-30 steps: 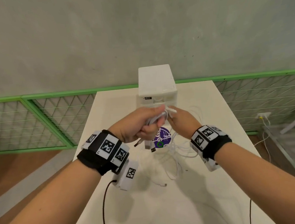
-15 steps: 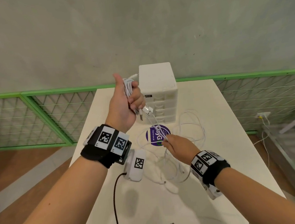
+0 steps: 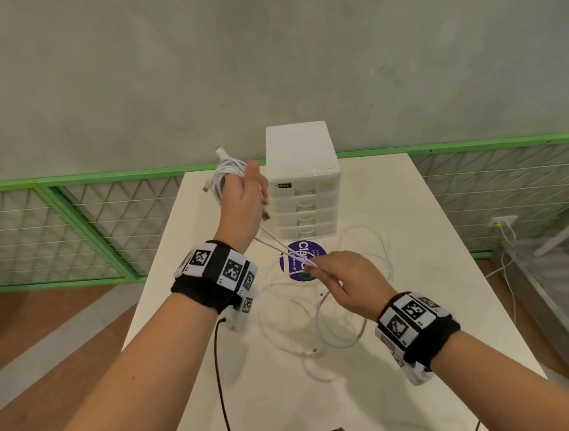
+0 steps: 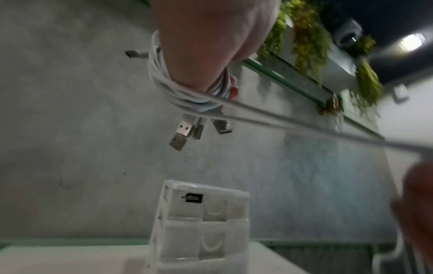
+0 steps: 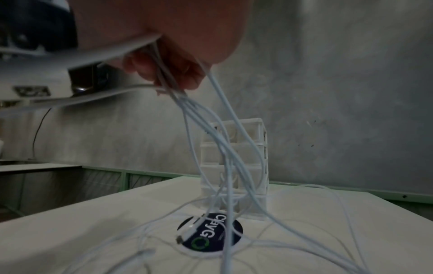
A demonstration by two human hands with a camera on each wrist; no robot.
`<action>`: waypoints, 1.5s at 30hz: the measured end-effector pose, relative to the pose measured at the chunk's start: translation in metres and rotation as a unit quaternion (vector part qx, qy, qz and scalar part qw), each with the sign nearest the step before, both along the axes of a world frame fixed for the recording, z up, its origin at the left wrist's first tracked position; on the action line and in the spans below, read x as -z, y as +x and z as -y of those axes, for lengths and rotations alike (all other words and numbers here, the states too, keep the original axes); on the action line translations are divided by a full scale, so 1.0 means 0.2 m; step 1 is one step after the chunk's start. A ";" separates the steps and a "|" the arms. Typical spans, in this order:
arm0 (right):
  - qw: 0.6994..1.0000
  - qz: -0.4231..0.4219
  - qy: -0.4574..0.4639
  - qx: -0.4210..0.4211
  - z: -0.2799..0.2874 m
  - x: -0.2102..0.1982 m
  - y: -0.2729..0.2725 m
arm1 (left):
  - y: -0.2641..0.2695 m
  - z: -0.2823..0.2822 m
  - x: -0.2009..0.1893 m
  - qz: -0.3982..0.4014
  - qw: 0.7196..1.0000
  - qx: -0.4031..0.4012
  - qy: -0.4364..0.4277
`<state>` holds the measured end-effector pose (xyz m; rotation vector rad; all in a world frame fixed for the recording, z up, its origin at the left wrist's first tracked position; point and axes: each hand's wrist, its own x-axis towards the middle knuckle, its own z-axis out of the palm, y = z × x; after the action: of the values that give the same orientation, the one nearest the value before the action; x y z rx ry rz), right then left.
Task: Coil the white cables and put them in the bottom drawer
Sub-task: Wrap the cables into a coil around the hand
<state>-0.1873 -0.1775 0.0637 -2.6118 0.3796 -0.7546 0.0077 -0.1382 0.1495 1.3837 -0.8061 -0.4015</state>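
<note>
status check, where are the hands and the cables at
Left hand raised, white cables wound round it, USB plugs dangling. Right hand pinches taut strands; loose loops on white table. White plastic drawer unit: drawers all shut.

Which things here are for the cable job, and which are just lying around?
For the job: white cables, coil round the left hand, right hand, drawer unit.
Just there: purple sticker, black cord, table.
</note>
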 end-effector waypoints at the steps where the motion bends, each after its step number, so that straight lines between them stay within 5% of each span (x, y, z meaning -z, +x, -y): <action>1: 1.000 0.018 -0.012 0.010 0.01 -0.01 0.00 | 0.00 -0.01 0.02 0.060 0.997 0.013 0.047; 4: 0.996 0.063 -0.047 0.043 0.06 -0.06 0.00 | -0.03 -0.04 0.05 0.202 0.951 0.086 0.217; 10: 0.985 0.043 -0.137 0.097 0.22 -0.10 0.00 | -0.14 -0.06 0.06 0.210 0.849 0.257 0.412; 15: 0.986 0.071 -0.125 0.090 0.25 -0.13 0.00 | -0.23 -0.09 0.05 0.033 0.818 0.410 0.402; 25: 0.997 0.003 -0.034 0.075 0.31 -0.08 -0.01 | -0.28 -0.14 0.01 -0.077 0.863 0.419 0.272; 29: 0.989 0.004 0.063 0.132 0.34 0.02 -0.07 | -0.23 -0.16 -0.06 -0.142 0.886 0.407 0.167; 34: 0.916 -0.275 0.175 0.235 0.37 0.27 -0.19 | -0.12 -0.14 -0.21 -0.221 0.910 0.350 0.029; 38: 0.854 -0.369 0.254 0.266 0.37 0.39 -0.24 | -0.09 -0.14 -0.25 -0.189 0.930 0.313 0.045; 41: 0.877 -0.258 0.301 0.271 0.37 0.33 -0.22 | -0.11 -0.13 -0.22 -0.161 0.943 0.278 0.085; 45: 0.934 0.043 0.289 0.207 0.30 0.03 -0.13 | -0.15 -0.12 -0.19 -0.128 0.938 0.290 0.140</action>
<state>-0.2130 -0.2373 0.0582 -1.9560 0.9840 -0.7406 -0.0220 -0.1143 0.1865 1.2960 -0.9573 -1.1713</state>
